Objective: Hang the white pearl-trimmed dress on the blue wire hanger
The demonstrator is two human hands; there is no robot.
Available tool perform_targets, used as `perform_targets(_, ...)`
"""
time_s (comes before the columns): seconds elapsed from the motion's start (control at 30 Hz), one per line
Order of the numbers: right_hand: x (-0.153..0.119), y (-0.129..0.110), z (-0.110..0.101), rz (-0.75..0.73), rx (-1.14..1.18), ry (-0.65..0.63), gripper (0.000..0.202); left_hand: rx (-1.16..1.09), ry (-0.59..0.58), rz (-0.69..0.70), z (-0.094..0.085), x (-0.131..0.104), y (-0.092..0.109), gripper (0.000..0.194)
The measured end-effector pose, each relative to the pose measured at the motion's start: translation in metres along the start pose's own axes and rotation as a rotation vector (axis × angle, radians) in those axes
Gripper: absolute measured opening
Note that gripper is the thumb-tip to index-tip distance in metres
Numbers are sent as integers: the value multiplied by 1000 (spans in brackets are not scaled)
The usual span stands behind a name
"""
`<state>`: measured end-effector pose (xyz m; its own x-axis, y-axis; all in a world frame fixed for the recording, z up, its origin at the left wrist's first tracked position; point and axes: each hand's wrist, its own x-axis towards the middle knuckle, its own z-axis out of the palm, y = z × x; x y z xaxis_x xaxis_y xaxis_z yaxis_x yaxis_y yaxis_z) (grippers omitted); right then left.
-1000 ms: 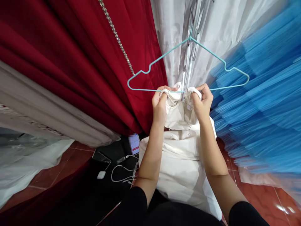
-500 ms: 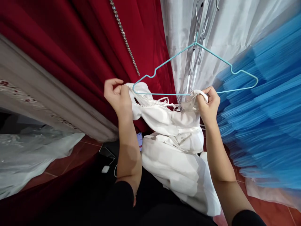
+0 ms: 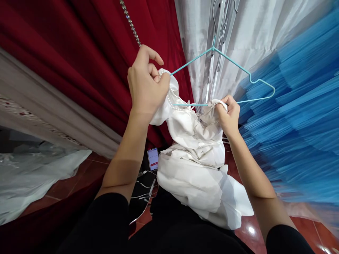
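Note:
A white dress with pearl-beaded edging hangs between my hands, its skirt falling toward my lap. My left hand pinches its left shoulder strap at the left side of a light-blue wire hanger. That end of the hanger is hidden by the strap and my fingers. At the right, my right hand grips the other strap, beside the hanger's bottom bar. The hanger's right end sticks out past this hand, bare. Its hook rests up by a metal rack.
Red fabric hangs at the left, with a beaded strand before it. White cloth and blue tulle hang at the right. A lit phone and white cables lie below, above the red tiled floor.
My left hand has moved up and right, raising the left strap over the hanger's left end. More of the phone and cables shows. My right hand keeps its grip, shifted slightly left.

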<state>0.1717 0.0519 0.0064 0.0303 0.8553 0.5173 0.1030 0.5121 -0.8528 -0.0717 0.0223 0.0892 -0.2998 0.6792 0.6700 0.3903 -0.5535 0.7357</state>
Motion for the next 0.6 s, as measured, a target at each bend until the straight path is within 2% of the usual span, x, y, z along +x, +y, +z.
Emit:
perform_targets(0.1, 6, 0, -5, 30, -24, -44, 21, -129, -46, -38, 10, -4, 3, 33)
perform_targets(0.2, 11, 1, -11, 52, -41, -86, 19, -103, -108, 84, 23, -17, 7, 22)
perform_targets(0.3, 13, 0, -14, 83, -33, -107, 19, 52, -274, 285, 35, -32, 9, 10)
perform_targets(0.37, 14, -4, -15, 101, -29, -119, 20, 193, -397, 361, 42, -39, 9, 14)
perform_targets(0.5, 13, -11, -15, 122, -35, -125, 20, 472, -551, 402, 50, -48, 4, 28)
perform_targets(0.6, 12, -12, -14, 110, -46, -112, 19, 541, -598, 374, 50, -53, -3, 32)
